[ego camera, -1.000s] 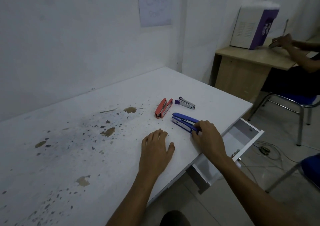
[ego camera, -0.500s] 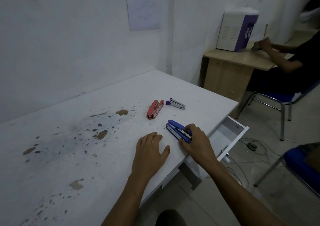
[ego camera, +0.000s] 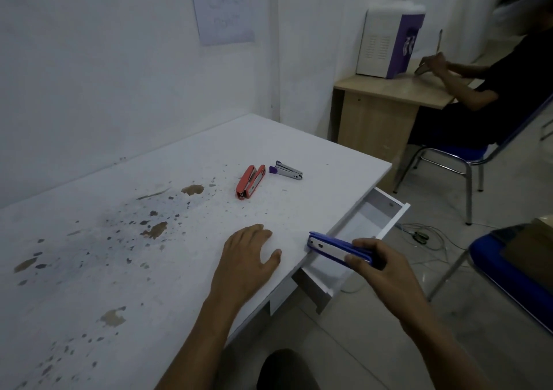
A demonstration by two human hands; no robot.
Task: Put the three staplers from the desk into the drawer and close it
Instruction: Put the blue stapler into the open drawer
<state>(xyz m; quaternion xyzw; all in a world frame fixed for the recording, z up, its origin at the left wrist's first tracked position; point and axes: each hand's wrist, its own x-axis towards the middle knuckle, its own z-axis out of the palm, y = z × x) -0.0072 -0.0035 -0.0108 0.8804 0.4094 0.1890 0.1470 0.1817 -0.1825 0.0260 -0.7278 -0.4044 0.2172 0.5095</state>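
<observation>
My right hand (ego camera: 380, 267) grips the blue stapler (ego camera: 332, 247) by its near end and holds it in the air over the open white drawer (ego camera: 392, 223), just past the desk's edge. My left hand (ego camera: 248, 261) lies flat on the white desk (ego camera: 119, 240), fingers spread, holding nothing. Farther back on the desk lie a red stapler (ego camera: 250, 181) and a small silver stapler with a purple end (ego camera: 286, 170), side by side. The drawer's inside looks bare where I can see it.
The desk top is stained with brown chips at the left. A blue chair (ego camera: 514, 267) stands close at the right of the drawer. Cables (ego camera: 419, 237) lie on the floor. Another person sits on a chair (ego camera: 449, 159) at a wooden desk (ego camera: 389, 99) behind.
My right hand has lifted the blue stapler off the desk and carried it right, out over the open drawer. My left hand has stayed flat on the desk.
</observation>
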